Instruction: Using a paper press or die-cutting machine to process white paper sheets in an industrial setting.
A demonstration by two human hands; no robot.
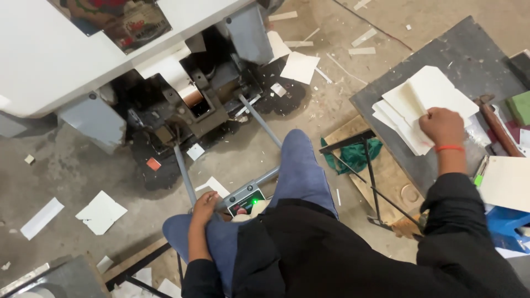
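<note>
Head view, looking down on a seated person in blue trousers and a dark top. The right hand (441, 126) reaches out to the person's right and rests on a fanned stack of cream cards (419, 105); the fingers are curled down onto the top sheets, pressing or gripping them, though the fingertips are blurred and the exact hold cannot be told. A red band circles that wrist. The cards lie on a dark grey board (469, 55) that serves as a low table, near its front edge. The left hand (205, 205) lies loosely curled on the left knee, holding nothing, just beside a small control box (247, 200) with a green light, which is fixed to a grey metal frame (262, 124). The frame runs up to a white machine (55, 55), whose open dark mechanism (199, 99) sits above the knees. Scraps of white card (100, 211) are scattered over the concrete floor (66, 160), and a small orange piece (153, 163) lies near the machine's foot. A green cloth (353, 154) is bunched under the board's edge, behind a black stand (367, 165). On the far right of the board are a brown-handled tool (497, 127), a green block (519, 106) and another cream sheet (508, 182).
</note>
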